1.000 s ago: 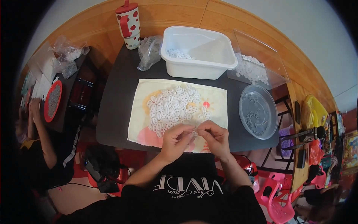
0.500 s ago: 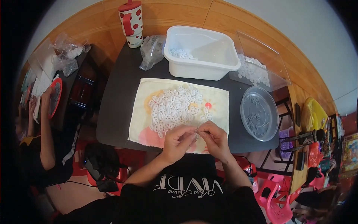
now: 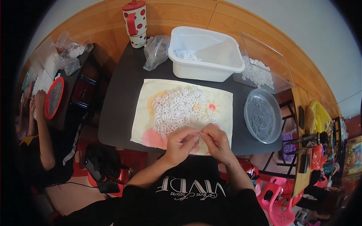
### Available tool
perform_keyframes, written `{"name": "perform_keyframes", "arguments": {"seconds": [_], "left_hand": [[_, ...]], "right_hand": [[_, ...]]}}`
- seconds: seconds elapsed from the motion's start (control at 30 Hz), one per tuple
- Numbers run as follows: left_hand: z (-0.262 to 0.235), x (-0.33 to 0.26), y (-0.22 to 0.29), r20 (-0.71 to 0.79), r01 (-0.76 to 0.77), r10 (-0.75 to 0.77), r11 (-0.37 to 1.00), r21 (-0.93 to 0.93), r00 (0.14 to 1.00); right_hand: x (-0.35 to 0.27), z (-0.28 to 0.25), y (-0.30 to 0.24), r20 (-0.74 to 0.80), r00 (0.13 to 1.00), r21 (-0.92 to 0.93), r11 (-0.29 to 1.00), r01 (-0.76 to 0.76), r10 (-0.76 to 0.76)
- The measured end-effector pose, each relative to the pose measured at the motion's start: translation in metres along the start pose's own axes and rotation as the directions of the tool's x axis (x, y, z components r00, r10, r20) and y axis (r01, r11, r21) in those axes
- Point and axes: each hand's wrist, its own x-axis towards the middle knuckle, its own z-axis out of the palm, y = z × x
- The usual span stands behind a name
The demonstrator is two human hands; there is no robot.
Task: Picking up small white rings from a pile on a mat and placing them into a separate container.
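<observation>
My left hand and my right hand meet at the front edge of a cream cloth, fingertips pinched together. Between them a bit of a small white plastic piece shows, mostly covered by the left fingers. What the right fingertips pinch is too small to make out. Just beyond the hands, a loose pile of white oval plastic pieces with two holes each spreads over the cloth. To the right, a round clear dish contains small grey metal-looking bits.
Behind the cloth stands a white tub with white pieces inside. Beside it are a clear box of white pieces, a plastic bag and a spotted tumbler. At a left-hand table, a co-worker's arm reaches by a red tray.
My fingertips have shifted slightly and cover more of the white piece. The co-worker's hand has moved off the red tray's rim. The whole view has shifted a little.
</observation>
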Motion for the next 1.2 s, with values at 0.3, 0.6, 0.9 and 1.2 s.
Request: {"name": "perform_keyframes", "arguments": {"seconds": [0.3,0.6,0.9,1.2], "left_hand": [[0.001,0.001,0.004,-0.028,0.023,-0.022,0.999,0.033,0.999],[0.001,0.001,0.004,-0.016,0.001,-0.001,1.000,0.002,1.000],[0.001,0.001,-0.001,-0.127,-0.010,0.008,1.000,-0.019,0.992],[-0.003,-0.001,-0.002,-0.076,0.031,-0.035,0.999,-0.043,0.996]], "right_hand": [[0.010,-0.011,-0.017,-0.126,0.990,-0.021,0.998,0.064,-0.066],[0.008,-0.014,-0.011,-0.103,0.990,-0.127,0.989,0.081,-0.095],[0.012,-0.019,-0.004,0.045,0.983,-0.718,0.678,0.157,-0.179],[0.010,-0.015,0.001,0.056,0.989,-0.618,0.773,0.144,-0.140]]}}
